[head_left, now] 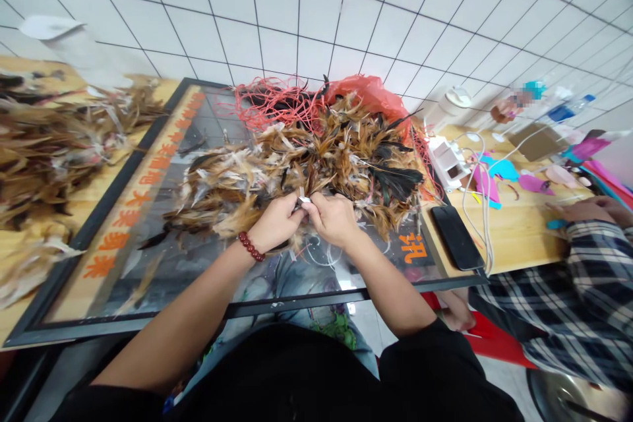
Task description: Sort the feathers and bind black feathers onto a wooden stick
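My left hand [279, 221], with a dark red bead bracelet [251, 247] at its wrist, meets my right hand [333, 216] at the near edge of a pile of brown feathers [237, 175]. Both hands are closed in a pinch around a small white piece [304, 198] between the fingertips. Brown feathers stick out just beyond it; whether they are joined to it cannot be made out. The pile lies on a glass panel [192, 277] in a black frame, with black feathers [398, 181] at its right side.
Red strings [281, 105] and a red plastic bag [370, 93] lie behind the pile. More feathers [49, 151] cover the left table. At right are a black phone [457, 237], white cables, a white box [446, 161], coloured pieces and a person in a plaid shirt [583, 297].
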`<state>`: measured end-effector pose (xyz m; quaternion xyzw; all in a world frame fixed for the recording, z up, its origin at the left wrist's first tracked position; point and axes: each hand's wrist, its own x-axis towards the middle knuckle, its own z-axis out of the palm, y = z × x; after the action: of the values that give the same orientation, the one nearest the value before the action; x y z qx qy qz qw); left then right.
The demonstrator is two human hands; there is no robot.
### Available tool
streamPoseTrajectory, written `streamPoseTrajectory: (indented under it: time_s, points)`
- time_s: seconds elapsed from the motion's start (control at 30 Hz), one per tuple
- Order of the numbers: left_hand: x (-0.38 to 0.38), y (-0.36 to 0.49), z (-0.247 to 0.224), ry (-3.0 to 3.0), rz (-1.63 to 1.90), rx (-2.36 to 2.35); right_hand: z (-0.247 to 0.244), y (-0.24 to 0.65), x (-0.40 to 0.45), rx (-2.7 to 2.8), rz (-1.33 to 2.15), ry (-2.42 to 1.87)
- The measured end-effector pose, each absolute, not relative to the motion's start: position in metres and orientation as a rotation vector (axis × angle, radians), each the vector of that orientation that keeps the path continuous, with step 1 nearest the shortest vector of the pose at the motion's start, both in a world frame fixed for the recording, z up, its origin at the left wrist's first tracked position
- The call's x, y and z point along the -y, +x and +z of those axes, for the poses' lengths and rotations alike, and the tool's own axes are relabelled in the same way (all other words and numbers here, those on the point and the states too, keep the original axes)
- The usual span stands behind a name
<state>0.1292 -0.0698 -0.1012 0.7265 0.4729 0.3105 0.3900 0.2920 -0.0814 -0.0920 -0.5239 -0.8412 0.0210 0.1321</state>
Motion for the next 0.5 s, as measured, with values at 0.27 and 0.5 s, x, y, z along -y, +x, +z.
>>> streamPoseTrajectory:
  time_s: [0.27,0.5]
  points:
    - [0.073,0.131,-0.101,1.567,0.879,-1.125,-0.094,0.293,0.082,2.380,0.072,-1.491]
    - [0.060,0.113,-0.077,0.834,1.302,-0.819,-0.095,0.297,0.082,2.220,-0.040,-1.504]
